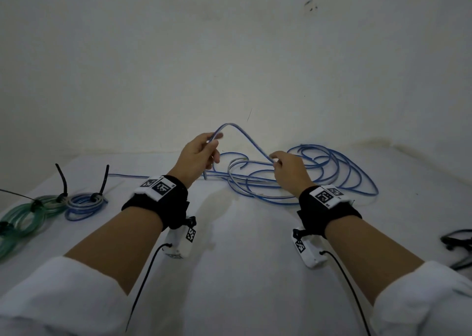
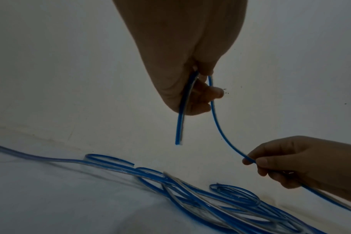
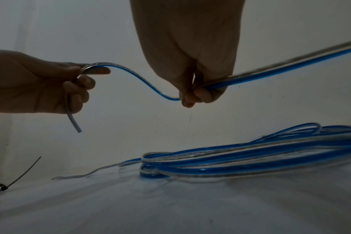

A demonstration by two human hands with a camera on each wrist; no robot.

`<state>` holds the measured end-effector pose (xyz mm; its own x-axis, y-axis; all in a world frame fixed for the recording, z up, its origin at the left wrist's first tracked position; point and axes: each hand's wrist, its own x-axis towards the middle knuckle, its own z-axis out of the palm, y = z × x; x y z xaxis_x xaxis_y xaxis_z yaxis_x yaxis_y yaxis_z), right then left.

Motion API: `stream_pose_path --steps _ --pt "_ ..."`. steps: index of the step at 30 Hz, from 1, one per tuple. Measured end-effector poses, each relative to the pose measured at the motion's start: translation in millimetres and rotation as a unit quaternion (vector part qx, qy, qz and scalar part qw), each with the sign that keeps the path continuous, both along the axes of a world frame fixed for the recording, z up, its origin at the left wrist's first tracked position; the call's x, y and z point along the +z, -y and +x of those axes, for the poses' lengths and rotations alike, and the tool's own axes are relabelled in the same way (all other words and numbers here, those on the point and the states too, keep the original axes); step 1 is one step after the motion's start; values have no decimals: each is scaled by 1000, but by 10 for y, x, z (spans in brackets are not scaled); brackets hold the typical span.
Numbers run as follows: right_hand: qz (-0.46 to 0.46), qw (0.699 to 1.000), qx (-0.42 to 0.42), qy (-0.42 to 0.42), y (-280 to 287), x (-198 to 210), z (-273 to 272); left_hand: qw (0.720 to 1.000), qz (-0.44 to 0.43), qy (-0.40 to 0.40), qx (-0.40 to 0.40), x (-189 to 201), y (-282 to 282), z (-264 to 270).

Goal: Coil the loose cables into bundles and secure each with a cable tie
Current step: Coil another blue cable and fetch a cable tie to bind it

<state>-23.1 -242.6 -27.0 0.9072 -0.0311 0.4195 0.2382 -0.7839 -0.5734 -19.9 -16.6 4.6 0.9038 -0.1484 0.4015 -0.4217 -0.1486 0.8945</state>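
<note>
A long blue and clear cable lies in loose loops on the white table. My left hand pinches the cable close to its cut end, which hangs free below the fingers. From there the cable arches over to my right hand, which pinches it a short span further along. Both hands are raised above the loose loops. A tied blue coil and a tied green coil lie at the left, each with black cable ties sticking up.
A wall stands right behind the table. Dark cables lie at the right edge. A thin clear cable end trails left from the loose heap. Bare cloth lies in front of my forearms.
</note>
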Motion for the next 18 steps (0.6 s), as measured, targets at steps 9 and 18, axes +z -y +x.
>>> stream_pose_path --steps 9,18 --pt "-49 998 -16 -20 -30 5 -8 997 -16 -43 -66 -9 65 -83" --pt "-48 998 39 -14 -83 3 -65 994 -43 -79 -61 29 137 -85"
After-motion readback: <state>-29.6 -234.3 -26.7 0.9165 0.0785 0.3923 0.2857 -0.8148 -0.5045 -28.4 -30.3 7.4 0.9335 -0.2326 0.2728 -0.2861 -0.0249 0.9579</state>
